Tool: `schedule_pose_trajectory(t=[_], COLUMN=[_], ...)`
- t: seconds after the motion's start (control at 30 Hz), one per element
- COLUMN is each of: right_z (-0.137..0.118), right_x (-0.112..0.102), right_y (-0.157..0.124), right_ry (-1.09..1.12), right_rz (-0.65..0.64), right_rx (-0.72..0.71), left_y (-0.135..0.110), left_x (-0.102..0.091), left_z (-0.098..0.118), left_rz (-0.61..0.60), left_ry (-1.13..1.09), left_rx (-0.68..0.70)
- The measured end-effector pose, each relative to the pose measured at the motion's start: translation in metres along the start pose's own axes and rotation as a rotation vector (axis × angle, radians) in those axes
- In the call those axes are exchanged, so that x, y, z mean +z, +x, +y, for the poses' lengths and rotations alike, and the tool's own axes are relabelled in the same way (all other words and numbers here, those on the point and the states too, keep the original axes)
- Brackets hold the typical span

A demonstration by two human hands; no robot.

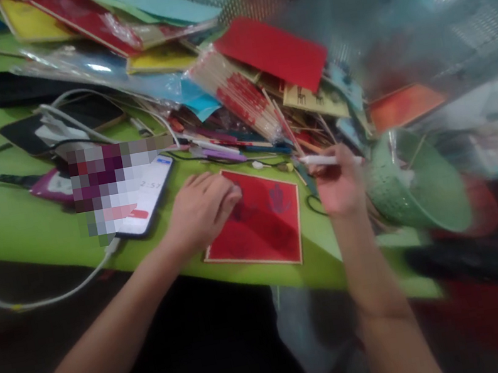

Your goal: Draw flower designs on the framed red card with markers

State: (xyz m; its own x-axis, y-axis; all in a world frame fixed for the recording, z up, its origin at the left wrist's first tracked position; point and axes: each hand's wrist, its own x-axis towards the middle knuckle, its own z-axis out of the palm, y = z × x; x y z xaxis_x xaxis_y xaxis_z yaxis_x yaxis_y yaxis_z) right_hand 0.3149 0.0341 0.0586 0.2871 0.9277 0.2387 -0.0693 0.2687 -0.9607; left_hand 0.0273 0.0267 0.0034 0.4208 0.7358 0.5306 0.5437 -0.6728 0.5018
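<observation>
A square red card (263,241) with a light border lies near the table's front edge. Dark drawn marks show on its upper right and middle. My left hand (203,210) rests palm down over the card's left side, fingers loosely bent and holding nothing that I can see. Beyond the card's right edge, my right hand (339,187) is raised, closed around a white pen (321,160). The pen points left, apart from the card. Left of my left hand, a phone (149,190) with a lit screen lies plugged into a white cable (79,288).
A green bowl (383,189) stands to my right. Across the back is a pile with a red sheet (274,48), bundled sticks (241,95) in plastic, coloured papers and pens. At left lie a purple power strip (53,186) and a dark phone (21,135).
</observation>
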Motion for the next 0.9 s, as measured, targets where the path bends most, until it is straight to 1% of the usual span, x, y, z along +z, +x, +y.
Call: schedule_pose_trajectory(t=[0.07,0.17,0.3,0.4,0.73,0.9], right_z=[0.006,0.01,0.01,0.01,0.012,0.012], right_x=[0.003,0.015,0.033,0.04,0.043,0.044], right_y=[-0.005,-0.015,-0.031,-0.041,-0.048,-0.052], right_ry=[0.004,-0.005,-0.015,-0.027,-0.031,-0.036], right_rz=[-0.033,-0.09,-0.188,-0.237,-0.318,-0.353], right_rx=[0.028,0.068,0.158,0.208,0.239,0.26], left_y=[0.002,0.002,0.0,0.0,0.002,0.002], left_x=[0.0,0.0,0.004,0.008,0.009,0.01], left_z=[0.001,-0.001,-0.003,-0.003,-0.001,-0.001], left_rz=[-0.002,-0.024,-0.057,-0.064,-0.082,-0.111], left_ry=[-0.08,-0.195,-0.224,-0.232,-0.237,-0.227], left_rx=[-0.057,-0.112,-0.096,-0.088,-0.055,-0.048])
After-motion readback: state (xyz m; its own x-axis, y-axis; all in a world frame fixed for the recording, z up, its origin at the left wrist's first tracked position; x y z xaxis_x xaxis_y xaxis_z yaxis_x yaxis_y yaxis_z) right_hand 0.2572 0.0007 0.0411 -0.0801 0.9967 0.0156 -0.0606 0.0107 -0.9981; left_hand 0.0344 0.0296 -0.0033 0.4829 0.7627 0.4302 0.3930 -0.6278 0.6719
